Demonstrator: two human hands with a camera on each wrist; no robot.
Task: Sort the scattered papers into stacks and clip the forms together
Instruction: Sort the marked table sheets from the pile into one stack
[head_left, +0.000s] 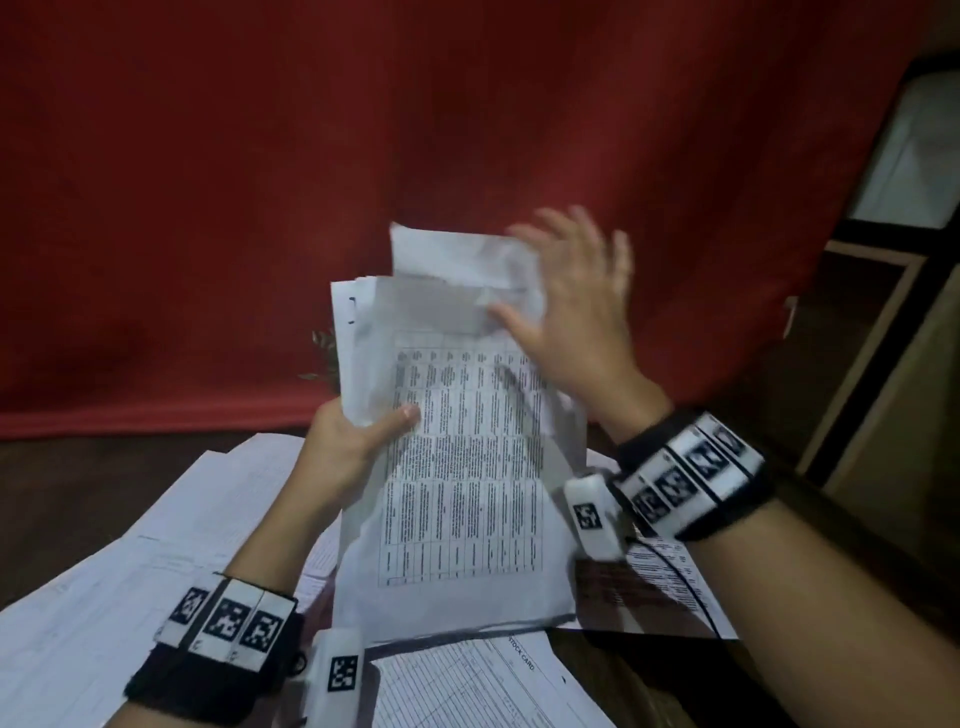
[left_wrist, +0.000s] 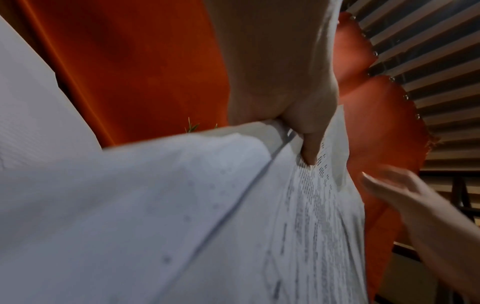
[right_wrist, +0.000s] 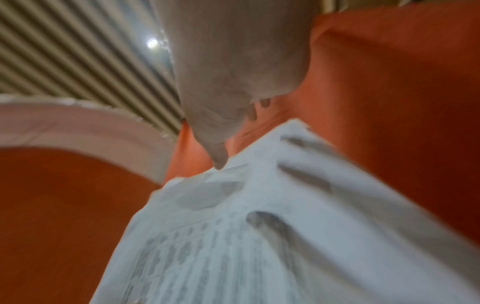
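Nearest the person, loose sheets (head_left: 104, 597) cover the dark desk (head_left: 62, 493), overlapping at angles; one lined form (head_left: 467, 686) at the near edge reads "STOCK CARD". More printed sheets (head_left: 670, 582) lie under the right wrist, one with a dark band across it.

Above these, the left hand (head_left: 343, 441) holds a bundle of papers (head_left: 457, 467) upright and clear of the desk, gripping its left edge about halfway up. The thumb (left_wrist: 309, 148) presses on the printed front sheet and the fingers are hidden behind. The front sheet is thin white paper with a dense table of small text, creased and bowed; the sheets behind stand out of line, their upper corners stepping out at left and top.

The right hand (head_left: 566, 306) is spread wide with straight fingers, its palm against the bundle's upper right corner, holding nothing. It is blurred, so the exact contact cannot be told.

Behind the bundle hangs a red curtain (head_left: 260, 182), with open room to either side of the papers. A few green leaves (head_left: 324, 358) show just left of the bundle. At far right stands pale wooden framing (head_left: 857, 364)
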